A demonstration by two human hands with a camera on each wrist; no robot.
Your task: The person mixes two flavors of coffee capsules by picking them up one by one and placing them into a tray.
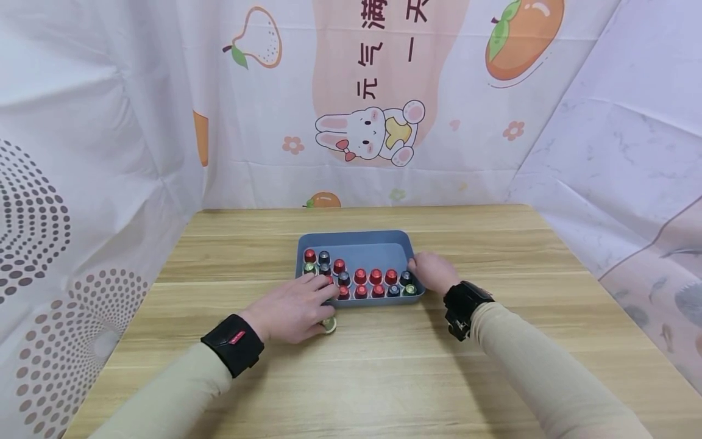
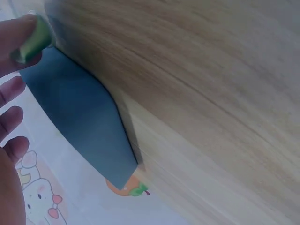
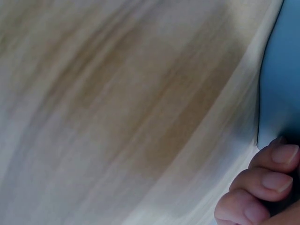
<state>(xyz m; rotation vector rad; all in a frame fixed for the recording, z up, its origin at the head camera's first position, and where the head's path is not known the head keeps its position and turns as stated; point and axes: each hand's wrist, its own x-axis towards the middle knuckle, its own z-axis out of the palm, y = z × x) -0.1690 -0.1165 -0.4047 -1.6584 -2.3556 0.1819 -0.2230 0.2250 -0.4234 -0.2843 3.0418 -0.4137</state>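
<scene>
A blue-grey tray (image 1: 367, 238) stands on the table with several small coffee capsules in it, red, dark and green ones, mostly along its near side and left end. At the tray's near left corner, my left hand (image 1: 293, 308) pinches a green coffee capsule (image 2: 40, 40) between thumb and finger, just outside the wall. Its other fingers reach over the rim and hide some capsules. My right hand (image 1: 434, 272) holds the tray's right wall, with curled fingers (image 3: 276, 182) against it. The capsule's pale rim shows in the head view.
The wooden table (image 1: 384, 372) stretches around the tray on all sides. A white printed curtain (image 1: 252, 134) hangs behind the far edge, and more cloth hangs at left and right. Both wrists wear black straps (image 1: 234, 344).
</scene>
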